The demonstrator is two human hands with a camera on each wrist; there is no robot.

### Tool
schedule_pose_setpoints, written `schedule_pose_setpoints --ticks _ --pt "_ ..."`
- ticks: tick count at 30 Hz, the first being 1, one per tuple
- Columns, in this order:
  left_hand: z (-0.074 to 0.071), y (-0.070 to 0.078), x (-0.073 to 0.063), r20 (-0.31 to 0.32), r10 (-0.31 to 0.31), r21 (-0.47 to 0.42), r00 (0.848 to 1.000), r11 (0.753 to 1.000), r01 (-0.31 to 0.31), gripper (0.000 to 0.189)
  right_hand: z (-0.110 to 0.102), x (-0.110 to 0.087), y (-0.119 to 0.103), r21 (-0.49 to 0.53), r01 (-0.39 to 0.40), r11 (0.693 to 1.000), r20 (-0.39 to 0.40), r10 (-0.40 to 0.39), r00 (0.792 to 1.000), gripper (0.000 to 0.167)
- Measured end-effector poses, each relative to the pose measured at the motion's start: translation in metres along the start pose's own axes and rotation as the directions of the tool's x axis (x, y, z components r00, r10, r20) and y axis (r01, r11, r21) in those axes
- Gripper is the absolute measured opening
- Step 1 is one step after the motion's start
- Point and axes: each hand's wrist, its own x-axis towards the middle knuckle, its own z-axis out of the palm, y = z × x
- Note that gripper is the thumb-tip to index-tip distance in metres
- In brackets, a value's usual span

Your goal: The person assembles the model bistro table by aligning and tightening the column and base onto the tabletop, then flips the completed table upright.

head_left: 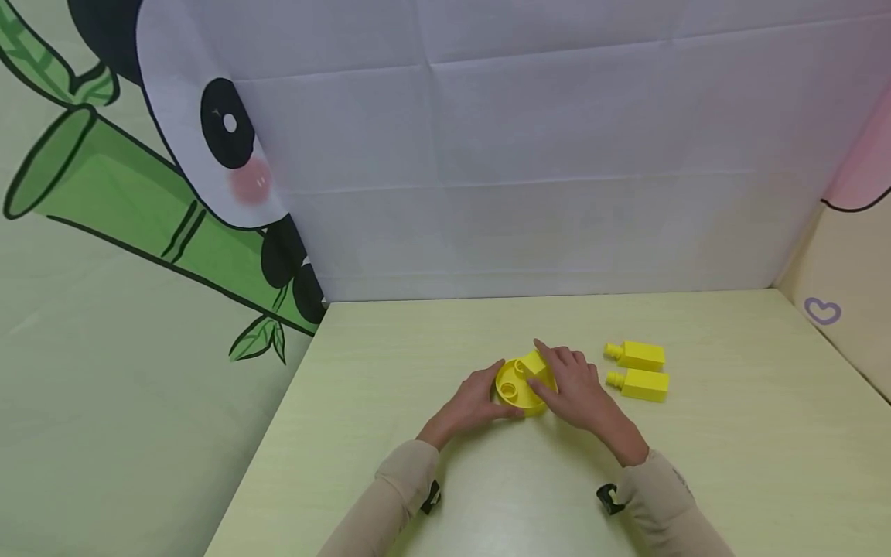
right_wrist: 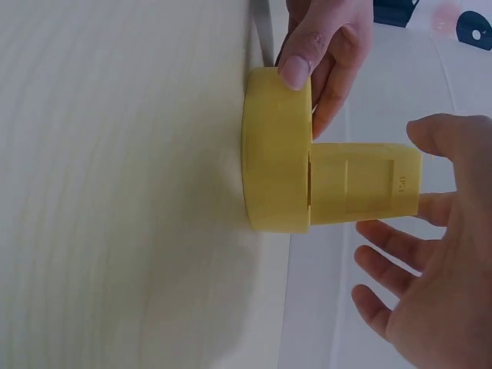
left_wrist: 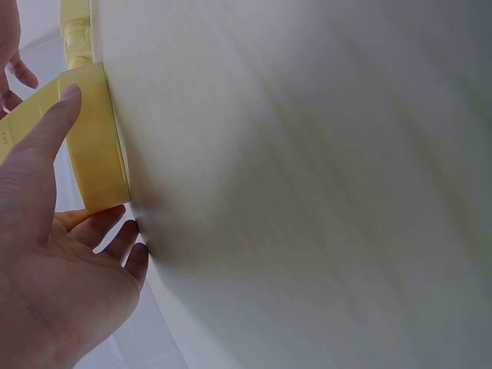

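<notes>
A round yellow base (head_left: 527, 398) lies on the table, with raised round sockets inside its rim. My left hand (head_left: 476, 398) grips it from the left, thumb on the near side and fingers around the far side. On the base a yellow bottle-shaped piece (right_wrist: 365, 183) stands upright, its blocky body up and its lower end hidden. The thumb and index finger of my right hand (head_left: 576, 387) pinch the top of this piece from opposite sides. In the right wrist view, the other fingers of that hand are spread beside it.
Two more yellow bottle-shaped pieces (head_left: 642, 356) (head_left: 639, 384) lie side by side on the table (head_left: 752, 433), right of my right hand, their ridged necks pointing left. A white cloth wall (head_left: 543, 232) rises at the table's back edge.
</notes>
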Motion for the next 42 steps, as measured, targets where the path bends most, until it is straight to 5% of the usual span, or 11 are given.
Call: schedule_pose_setpoints --ticks 8,16,24,34,42 --pt "0.0 0.0 -0.001 0.0 -0.01 -0.004 1.0 1.0 0.01 0.102 0.0 0.001 0.005 -0.018 -0.059 0.998 -0.052 0.058 0.997 0.06" --pt "0.001 -0.001 -0.001 0.005 -0.017 -0.003 1.0 1.0 0.017 0.102 -0.003 0.002 0.008 -0.001 -0.008 1.0 -0.04 0.008 0.999 0.057" --pt "0.001 0.001 -0.001 0.01 -0.036 -0.024 0.999 0.999 0.036 0.102 -0.002 0.0 0.011 -0.014 -0.086 0.996 -0.12 0.084 0.989 0.049" --pt "0.0 0.001 -0.002 0.014 -0.029 -0.018 0.999 0.999 0.029 0.103 -0.008 -0.004 0.006 -0.101 -0.148 0.984 -0.117 0.136 0.984 0.052" --pt "0.0 0.0 -0.001 0.013 -0.022 -0.015 1.0 1.0 0.022 0.103 -0.012 -0.006 0.009 -0.057 -0.019 0.998 -0.025 0.017 1.0 0.057"
